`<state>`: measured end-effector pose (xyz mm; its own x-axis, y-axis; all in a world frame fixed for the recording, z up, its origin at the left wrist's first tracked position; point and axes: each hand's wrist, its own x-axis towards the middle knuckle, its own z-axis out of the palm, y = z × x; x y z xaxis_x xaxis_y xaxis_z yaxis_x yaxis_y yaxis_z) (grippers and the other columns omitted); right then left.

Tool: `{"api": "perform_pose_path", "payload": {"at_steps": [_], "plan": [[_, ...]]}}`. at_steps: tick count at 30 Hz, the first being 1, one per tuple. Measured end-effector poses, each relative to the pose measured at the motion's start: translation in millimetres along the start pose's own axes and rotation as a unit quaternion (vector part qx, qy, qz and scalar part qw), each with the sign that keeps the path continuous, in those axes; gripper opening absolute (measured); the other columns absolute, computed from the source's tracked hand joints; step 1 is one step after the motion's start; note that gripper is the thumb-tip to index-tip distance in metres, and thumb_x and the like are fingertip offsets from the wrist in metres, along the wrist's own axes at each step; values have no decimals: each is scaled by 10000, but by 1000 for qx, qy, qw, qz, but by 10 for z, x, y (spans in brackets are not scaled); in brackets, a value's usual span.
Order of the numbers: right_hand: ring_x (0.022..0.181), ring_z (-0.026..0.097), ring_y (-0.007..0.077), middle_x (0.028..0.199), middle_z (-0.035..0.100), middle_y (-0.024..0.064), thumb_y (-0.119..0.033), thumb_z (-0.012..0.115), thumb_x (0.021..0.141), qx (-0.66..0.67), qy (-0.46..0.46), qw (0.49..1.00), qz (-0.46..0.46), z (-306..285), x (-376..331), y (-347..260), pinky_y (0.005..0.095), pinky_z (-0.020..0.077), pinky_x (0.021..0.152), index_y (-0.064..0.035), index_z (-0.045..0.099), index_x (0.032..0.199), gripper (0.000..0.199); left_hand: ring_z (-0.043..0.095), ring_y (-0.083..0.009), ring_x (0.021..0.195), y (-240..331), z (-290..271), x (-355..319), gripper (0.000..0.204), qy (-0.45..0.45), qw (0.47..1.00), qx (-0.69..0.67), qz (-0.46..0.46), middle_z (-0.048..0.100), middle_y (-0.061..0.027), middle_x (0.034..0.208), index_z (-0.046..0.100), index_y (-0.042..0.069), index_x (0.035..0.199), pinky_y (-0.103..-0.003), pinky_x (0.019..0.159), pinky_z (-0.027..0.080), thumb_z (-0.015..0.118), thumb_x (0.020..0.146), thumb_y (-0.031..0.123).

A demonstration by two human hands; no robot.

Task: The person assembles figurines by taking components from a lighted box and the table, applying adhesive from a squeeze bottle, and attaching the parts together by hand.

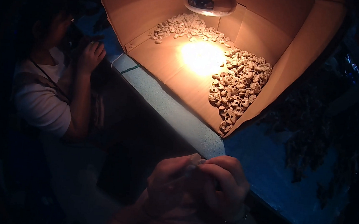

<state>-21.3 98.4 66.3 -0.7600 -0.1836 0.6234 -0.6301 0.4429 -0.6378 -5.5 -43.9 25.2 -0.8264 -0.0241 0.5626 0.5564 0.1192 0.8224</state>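
Hands: left hand [170,180] and right hand [220,180] together pinching one small pale piece [194,158], off the worktop [179,116] edge; cardboard box [273,43] holds two shell heaps [238,85].

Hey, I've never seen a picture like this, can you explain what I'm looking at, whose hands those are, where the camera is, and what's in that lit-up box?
There is no machine here. The one picture comes from a wide-angle camera worn on a person's head, looking down, so straight edges bend. At the bottom are that person's own two hands: the left hand and the right hand meet around a small pale piece, pinched between the fingers. Ahead, on a blue table, stands an open cardboard box lit by a lamp. On its floor lie two heaps of small shell-like pieces: a pale heap at the back and a darker heap on the right. At left sits another person, hands raised near the face. The rest is too dark to tell.
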Motion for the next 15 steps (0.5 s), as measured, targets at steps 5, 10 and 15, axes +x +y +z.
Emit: {"api": "perform_pose_path", "payload": {"at_steps": [5, 10, 15], "plan": [[760, 586, 248, 862, 591, 99, -1, 664, 703, 19, -5, 999, 35, 47, 2, -20, 330, 474, 644, -29, 607, 897, 203, 605, -205, 944, 69, -28, -35, 254, 17, 998, 26, -62, 604, -155, 1030, 530, -5, 1090, -302, 786, 500, 584, 846, 39], [848, 561, 251, 931, 559, 102, -60, 650, 734, -12, -41, 999, 32, 83, -49, -44, 355, 440, 707, -34, 557, 989, 273, 600, -175, 922, 25, -70, -77, 253, 8, 996, -16, -92, 588, -156, 1061, 508, -14, 1091, -271, 767, 499, 571, 846, 9], [912, 520, 225, 1029, 521, 84, -155, 684, 732, -150, -60, 986, -35, 137, -68, -54, 365, 368, 797, -75, 463, 1104, 440, 595, -166, 909, 54, -25, -123, 253, 26, 979, -123, -163, 563, -159, 1082, 472, -17, 1103, -257, 758, 497, 539, 858, -19]]}}
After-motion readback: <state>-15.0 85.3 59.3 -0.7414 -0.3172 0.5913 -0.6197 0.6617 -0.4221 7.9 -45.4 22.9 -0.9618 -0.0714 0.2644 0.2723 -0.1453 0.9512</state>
